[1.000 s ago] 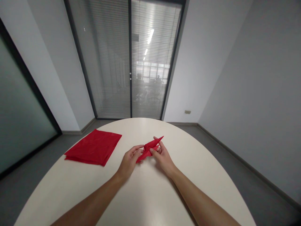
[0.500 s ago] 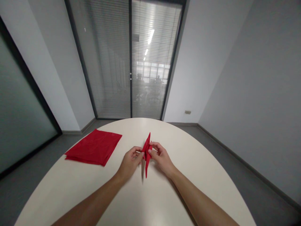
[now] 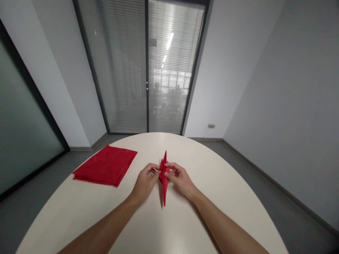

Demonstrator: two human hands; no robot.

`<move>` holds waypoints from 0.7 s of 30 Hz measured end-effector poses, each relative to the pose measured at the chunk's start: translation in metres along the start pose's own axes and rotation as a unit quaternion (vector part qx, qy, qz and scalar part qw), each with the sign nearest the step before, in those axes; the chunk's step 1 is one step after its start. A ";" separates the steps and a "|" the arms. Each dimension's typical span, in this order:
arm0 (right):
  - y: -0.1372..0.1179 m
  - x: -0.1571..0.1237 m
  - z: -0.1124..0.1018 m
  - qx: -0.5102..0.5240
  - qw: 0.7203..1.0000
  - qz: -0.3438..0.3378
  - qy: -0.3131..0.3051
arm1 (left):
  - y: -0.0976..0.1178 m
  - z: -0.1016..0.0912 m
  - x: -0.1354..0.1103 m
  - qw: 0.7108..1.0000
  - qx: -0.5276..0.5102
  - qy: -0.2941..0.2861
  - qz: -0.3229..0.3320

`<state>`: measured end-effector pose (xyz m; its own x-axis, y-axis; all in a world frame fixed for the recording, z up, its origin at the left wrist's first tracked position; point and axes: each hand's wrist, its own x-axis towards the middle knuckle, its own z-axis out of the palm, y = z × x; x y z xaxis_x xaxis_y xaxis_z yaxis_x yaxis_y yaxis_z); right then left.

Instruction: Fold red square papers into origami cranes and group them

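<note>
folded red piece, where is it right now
In the head view, the folded red piece is just below the picture's centre, between the left hand and right hand over the white table, right of the flat red square.

Two hands are showing: one left hand [image 3: 145, 179], one right hand [image 3: 183, 180]. They are pinching one red fold [image 3: 164, 188]. Left of the left hand one red pile [image 3: 107, 165] is lying, its layers too close for counting. One table [image 3: 148, 225] is spreading beneath both hands. Beyond them two striped panes [image 3: 124, 74] and one wall plate [image 3: 211, 126] are showing, and leftward one frosted pane [image 3: 21, 123].
</note>
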<state>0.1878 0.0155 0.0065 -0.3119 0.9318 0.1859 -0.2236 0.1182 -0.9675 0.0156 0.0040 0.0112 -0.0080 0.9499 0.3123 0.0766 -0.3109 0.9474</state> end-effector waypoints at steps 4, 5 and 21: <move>0.003 0.001 -0.002 -0.004 1.000 0.011 0.000 | 0.003 0.001 -0.001 0.999 -0.032 -0.023 -0.009; 0.004 0.002 -0.003 -0.004 1.000 0.013 -0.003 | 0.003 0.002 -0.001 0.999 -0.038 -0.033 -0.007; 0.004 0.002 -0.003 0.086 0.995 0.048 0.025 | -0.004 0.003 -0.004 0.992 -0.106 -0.061 0.002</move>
<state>0.1888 0.0190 0.0030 -0.2941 0.9523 0.0820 -0.3513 -0.0280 -0.9358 0.0183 0.0009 0.0061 0.1143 0.9411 0.3182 -0.1349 -0.3026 0.9435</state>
